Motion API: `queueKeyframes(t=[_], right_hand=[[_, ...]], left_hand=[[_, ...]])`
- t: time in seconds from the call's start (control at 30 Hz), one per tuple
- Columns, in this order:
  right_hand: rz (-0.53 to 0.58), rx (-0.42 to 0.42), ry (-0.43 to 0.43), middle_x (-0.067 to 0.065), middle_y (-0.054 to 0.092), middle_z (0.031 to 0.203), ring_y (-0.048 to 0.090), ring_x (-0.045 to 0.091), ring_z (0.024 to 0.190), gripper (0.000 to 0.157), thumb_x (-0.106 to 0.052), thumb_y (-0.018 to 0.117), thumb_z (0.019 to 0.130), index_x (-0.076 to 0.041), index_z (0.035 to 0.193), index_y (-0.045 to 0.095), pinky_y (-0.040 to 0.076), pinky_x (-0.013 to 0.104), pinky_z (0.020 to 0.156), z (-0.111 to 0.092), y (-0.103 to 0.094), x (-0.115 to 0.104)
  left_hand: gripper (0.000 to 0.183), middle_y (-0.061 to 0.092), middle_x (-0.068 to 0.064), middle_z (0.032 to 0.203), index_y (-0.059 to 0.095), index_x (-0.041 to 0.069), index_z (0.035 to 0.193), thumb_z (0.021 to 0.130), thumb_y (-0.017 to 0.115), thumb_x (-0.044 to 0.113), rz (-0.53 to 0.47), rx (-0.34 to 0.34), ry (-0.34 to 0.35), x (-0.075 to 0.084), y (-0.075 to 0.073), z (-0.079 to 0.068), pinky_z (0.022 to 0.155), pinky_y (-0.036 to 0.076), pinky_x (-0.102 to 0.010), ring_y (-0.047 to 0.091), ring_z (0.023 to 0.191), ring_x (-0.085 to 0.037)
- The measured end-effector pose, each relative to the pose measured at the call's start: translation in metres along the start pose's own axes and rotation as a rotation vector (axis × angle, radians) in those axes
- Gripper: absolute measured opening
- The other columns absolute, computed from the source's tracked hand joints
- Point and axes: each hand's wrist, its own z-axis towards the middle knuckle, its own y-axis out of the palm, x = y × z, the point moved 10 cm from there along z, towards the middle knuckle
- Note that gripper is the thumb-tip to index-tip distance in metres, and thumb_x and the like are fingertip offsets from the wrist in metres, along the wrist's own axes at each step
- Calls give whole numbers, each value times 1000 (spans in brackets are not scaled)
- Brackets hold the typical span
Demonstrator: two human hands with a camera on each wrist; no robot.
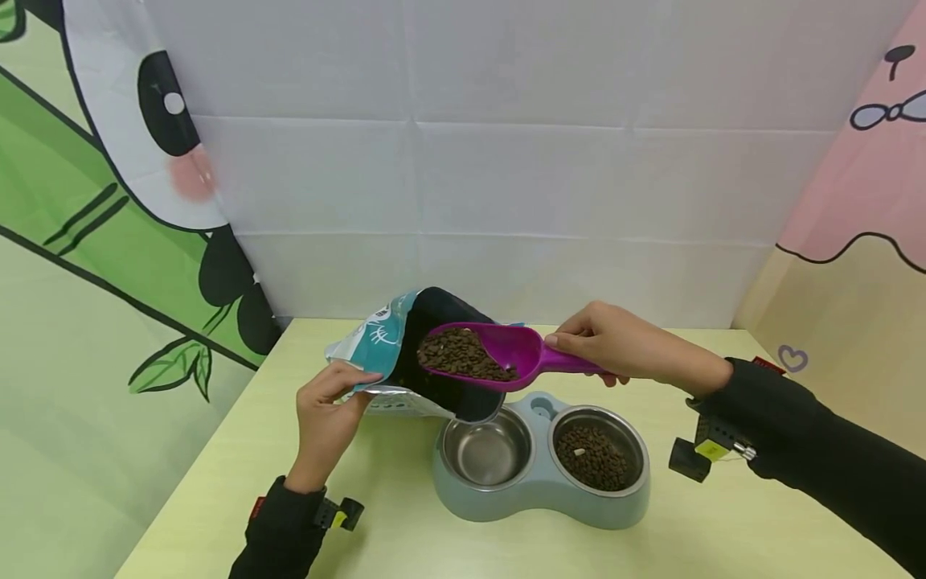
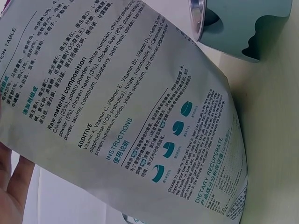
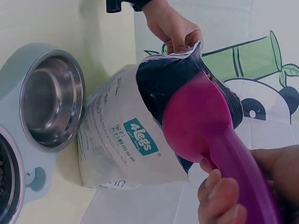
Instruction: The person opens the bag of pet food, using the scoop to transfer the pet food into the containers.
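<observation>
Right hand [image 1: 622,342] holds kibble-filled scoop [image 1: 499,354] level at bag [image 1: 405,354] mouth.

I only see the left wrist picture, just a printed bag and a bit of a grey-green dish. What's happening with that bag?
Observer: The left hand holds the pet food bag open at its rim.
Operator: Is anything going in or out?
Observer: A magenta scoop, full of brown kibble, sits at the bag's mouth, held by the right hand.
Operator: And the dish?
Observer: It is a double feeder; the steel bowl nearer the bag is empty, the other bowl holds kibble.
</observation>
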Motion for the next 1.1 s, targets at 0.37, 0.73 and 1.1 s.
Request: queueKeyframes(t=[0.37, 0.73, 1.1], right_hand=[[43, 38, 37, 1, 49, 53, 42, 13, 39, 26, -26, 53, 98, -10, 95, 74, 37, 25, 36, -22, -9, 9], [64, 53, 65, 1, 49, 56, 43, 13, 40, 26, -27, 54, 98, -10, 92, 73, 38, 24, 36, -49, -10, 10], [100, 83, 106, 4, 50, 57, 44, 13, 40, 26, -27, 55, 98, -8, 95, 73, 38, 25, 35, -77, -8, 13]], left_hand=[[24, 63, -15, 79, 72, -8, 86, 71, 66, -26, 8, -12, -13, -36, -2, -9, 78, 50, -16, 56, 80, -5], [18, 63, -10, 79, 72, -8, 85, 72, 70, -21, 7, -16, -36, -36, -9, -11, 76, 50, -15, 57, 79, -4], [21, 63, -12, 79, 71, -9, 85, 71, 67, -24, -43, -32, -12, -36, -18, -13, 77, 50, -16, 58, 79, -5]])
